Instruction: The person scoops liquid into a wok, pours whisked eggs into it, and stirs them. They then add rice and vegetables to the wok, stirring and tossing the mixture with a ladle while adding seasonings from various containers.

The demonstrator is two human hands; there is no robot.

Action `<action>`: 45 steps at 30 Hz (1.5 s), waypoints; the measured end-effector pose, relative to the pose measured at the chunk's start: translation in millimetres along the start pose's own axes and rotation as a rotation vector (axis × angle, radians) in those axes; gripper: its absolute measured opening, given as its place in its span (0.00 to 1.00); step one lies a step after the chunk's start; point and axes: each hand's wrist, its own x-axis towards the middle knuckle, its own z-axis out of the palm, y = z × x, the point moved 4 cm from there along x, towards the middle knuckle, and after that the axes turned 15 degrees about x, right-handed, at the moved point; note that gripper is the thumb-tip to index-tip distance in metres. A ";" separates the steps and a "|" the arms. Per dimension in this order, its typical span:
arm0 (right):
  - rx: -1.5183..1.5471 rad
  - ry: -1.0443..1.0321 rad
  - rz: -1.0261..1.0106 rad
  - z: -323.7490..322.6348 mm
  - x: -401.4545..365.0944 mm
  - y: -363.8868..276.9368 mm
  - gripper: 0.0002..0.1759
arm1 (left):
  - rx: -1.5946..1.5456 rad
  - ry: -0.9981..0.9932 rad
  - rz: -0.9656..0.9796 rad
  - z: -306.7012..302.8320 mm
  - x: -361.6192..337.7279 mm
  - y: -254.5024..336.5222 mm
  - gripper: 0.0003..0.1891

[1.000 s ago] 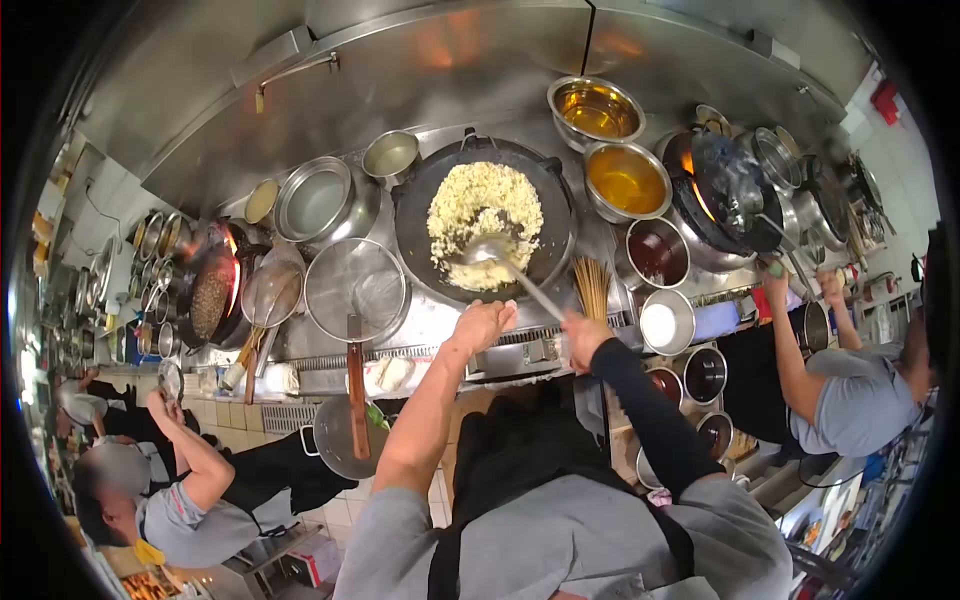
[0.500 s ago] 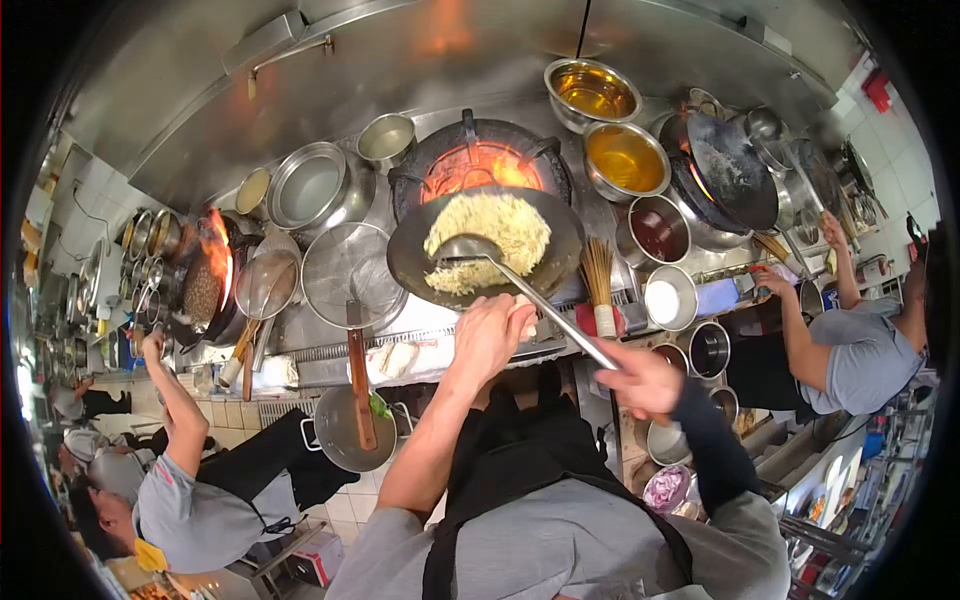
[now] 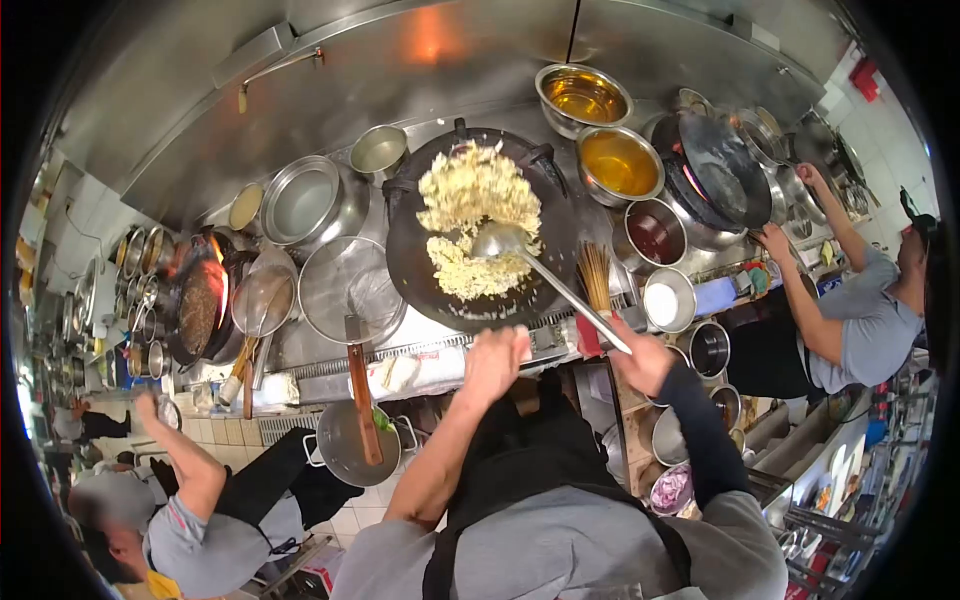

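A dark wok [image 3: 408,272] sits over the burner in front of me, tilted less than before. Pale yellow fried rice [image 3: 478,190] is tossed up inside it, with loose grains scattered in the air and on the wok's side. My left hand [image 3: 492,365] is closed at the wok's near edge, a bit of pale cloth showing by the fingers; the exact grip is hidden. In my right hand [image 3: 642,362] is the handle of a long metal ladle [image 3: 503,240], whose bowl rests among the rice.
Bowls of yellow oil [image 3: 620,165], a pot of dark red sauce [image 3: 655,232] and a bamboo brush [image 3: 594,275] stand right. A wire strainer [image 3: 330,265] and a water pot [image 3: 300,200] lie left. Co-workers stand at woks on both sides; flames [image 3: 220,265] rise at left.
The wok has come down over the burner, covering the fire. The rice has spread upward into the air. My left hand moved slightly down; the ladle and right hand shifted a little.
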 end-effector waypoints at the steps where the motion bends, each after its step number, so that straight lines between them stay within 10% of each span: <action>1: -0.002 -0.116 0.178 -17.9 -17.7 -2.6 0.37 | 0.023 0.007 -0.008 -6.3 18.0 -4.2 0.18; 8: -0.222 -0.036 0.297 17.9 66.5 58.1 0.36 | 0.047 -0.013 0.034 46.8 79.0 -36.1 0.21; 10: -0.068 0.325 -0.458 51.8 121.6 141.6 0.35 | 0.047 -0.016 0.032 48.1 83.2 -33.3 0.22; 13: 0.944 0.152 0.372 36.7 126.4 82.2 0.29 | 0.077 0.013 -0.024 48.4 82.2 -30.0 0.20; 17: 0.671 0.415 0.281 106.9 200.5 103.3 0.27 | 0.077 -0.010 -0.028 49.3 84.7 -30.3 0.20; 21: 1.172 -0.045 0.450 84.2 230.9 56.0 0.28 | 0.080 -0.011 -0.022 56.8 83.7 -33.9 0.21; 24: 0.095 0.194 -0.193 39.6 194.4 15.5 0.37 | 0.038 -0.009 -0.020 52.0 85.7 -30.4 0.21; 26: 0.139 0.149 -0.084 6.8 144.4 -41.4 0.37 | 0.016 0.006 -0.037 49.7 83.7 -30.2 0.21; 30: 1.813 -0.352 0.443 22.7 130.5 -7.9 0.24 | 0.006 0.026 -0.055 47.8 85.7 -28.3 0.21; 32: 2.180 -0.412 0.793 81.4 180.0 78.3 0.16 | 0.029 0.023 -0.034 45.7 84.7 -26.9 0.22; 37: 0.881 -0.044 0.407 54.4 201.7 -2.6 0.08 | 0.046 0.019 -0.052 54.0 80.5 -28.8 0.19; 41: 2.070 -0.385 0.718 78.4 254.1 68.2 0.05 | 0.034 0.006 -0.047 53.2 79.2 -27.0 0.20; 45: 0.939 -0.063 0.327 80.4 240.3 29.1 0.04 | 0.001 0.061 -0.029 60.4 83.5 -33.5 0.19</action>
